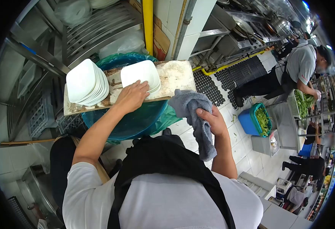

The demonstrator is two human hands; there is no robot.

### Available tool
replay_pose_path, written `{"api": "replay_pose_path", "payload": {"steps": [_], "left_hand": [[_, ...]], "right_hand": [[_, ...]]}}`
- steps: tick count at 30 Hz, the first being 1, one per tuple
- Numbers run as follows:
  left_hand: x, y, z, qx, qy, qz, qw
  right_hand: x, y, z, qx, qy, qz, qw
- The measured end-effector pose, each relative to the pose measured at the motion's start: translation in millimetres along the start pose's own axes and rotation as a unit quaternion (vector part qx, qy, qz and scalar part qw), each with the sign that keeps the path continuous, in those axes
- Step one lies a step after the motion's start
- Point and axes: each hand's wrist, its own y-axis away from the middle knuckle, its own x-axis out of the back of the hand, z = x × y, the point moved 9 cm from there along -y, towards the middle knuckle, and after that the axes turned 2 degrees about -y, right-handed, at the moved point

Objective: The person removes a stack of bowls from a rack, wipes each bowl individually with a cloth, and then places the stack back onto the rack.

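Observation:
My left hand [133, 96] is on the near rim of a square white bowl [137, 72], with its fingers over the inner side and the thumb partly hidden. At least one more bowl shows beneath that one. To its left a taller stack of white bowls [85, 82] leans on the worn wooden board [175, 78]. Off the board's right end, my right hand [213, 120] is closed around a grey cloth [194, 107], which hangs down in folds.
Under the board stands a round bin [137, 131] with a green liner. Metal shelving [102, 34] and a yellow pipe [148, 26] are behind it. On the right, a co-worker [297, 65] handles greens near a blue bin [251, 120]. Other people are farther off.

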Motion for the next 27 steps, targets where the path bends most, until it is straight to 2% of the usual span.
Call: {"api": "replay_pose_path", "payload": {"steps": [3, 4, 6, 7, 9, 10, 11, 12, 13, 14, 15, 16, 17, 18, 20, 21, 22, 23, 25, 26, 27], "left_hand": [[-4.7, 2.2, 1.8, -0.035, 0.001, 0.019, 0.999], [-7.6, 2.0, -3.2, -0.020, -0.003, 0.024, 1.000], [-14.7, 2.7, -1.6, -0.036, 0.036, 0.011, 0.999], [-11.1, 7.4, -3.2, -0.015, 0.033, 0.016, 0.999], [11.0, 18.0, 0.1, 0.001, -0.014, 0.102, 0.995], [21.8, 24.4, -5.0, 0.035, 0.049, 0.077, 0.995], [34.0, 38.5, -4.5, 0.047, 0.048, 0.085, 0.994], [67.5, 64.6, -10.7, 0.087, 0.067, 0.234, 0.966], [95.8, 97.9, -18.0, 0.122, 0.083, 0.376, 0.915], [109.1, 125.6, -29.2, 0.166, 0.075, 0.427, 0.885], [123.7, 148.2, -37.2, 0.199, 0.003, 0.456, 0.868], [129.0, 167.0, -52.3, 0.252, 0.009, 0.468, 0.847], [131.6, 184.8, -66.8, 0.304, 0.015, 0.478, 0.824], [131.5, 194.6, -78.0, 0.307, 0.014, 0.483, 0.820], [115.2, 204.4, -117.6, 0.360, 0.086, 0.452, 0.812], [113.2, 207.9, -125.4, 0.363, 0.086, 0.457, 0.807], [103.0, 207.1, -140.2, 0.378, 0.147, 0.429, 0.807], [89.9, 205.0, -152.9, 0.391, 0.207, 0.397, 0.804], [80.4, 203.6, -164.6, 0.400, 0.200, 0.397, 0.802], [76.3, 202.4, -164.9, 0.389, 0.237, 0.403, 0.794], [72.5, 201.2, -165.7, 0.379, 0.273, 0.410, 0.784]], "right_hand": [[-14.2, -3.0, -20.7, 0.039, 0.044, -0.006, 0.998], [-23.6, -6.7, -26.1, 0.038, 0.049, -0.022, 0.998], [-48.8, -16.8, -39.3, 0.059, 0.022, -0.057, 0.996], [-63.7, -24.9, -42.9, 0.055, 0.028, -0.078, 0.995], [-97.3, -39.7, -60.4, 0.111, 0.099, -0.120, 0.982], [-115.4, -45.9, -68.1, 0.134, 0.108, -0.132, 0.976], [-135.9, -51.4, -76.2, 0.134, 0.115, -0.144, 0.974], [-163.2, -51.6, -99.3, 0.217, 0.191, -0.161, 0.944], [-190.2, -50.7, -119.1, 0.298, 0.262, -0.173, 0.901], [-209.4, -61.1, -129.3, 0.300, 0.264, -0.179, 0.899], [-241.7, -65.4, -140.1, 0.364, 0.353, -0.226, 0.832], [-272.4, -70.9, -143.1, 0.422, 0.435, -0.269, 0.749], [-293.9, -94.4, -139.6, 0.394, 0.484, -0.271, 0.733], [-317.1, -118.9, -135.8, 0.365, 0.532, -0.273, 0.714], [-364.6, -169.4, -133.5, 0.356, 0.620, -0.215, 0.666], [-383.4, -195.2, -120.0, 0.290, 0.670, -0.227, 0.645], [-395.1, -213.4, -103.5, 0.223, 0.715, -0.236, 0.619], [-402.6, -221.9, -85.4, 0.225, 0.717, -0.238, 0.616], [-410.7, -241.3, -43.9, 0.283, 0.718, -0.248, 0.585], [-406.5, -247.2, -15.6, 0.252, 0.755, -0.284, 0.534], [-406.9, -241.6, -10.1, 0.251, 0.758, -0.288, 0.529]]}}
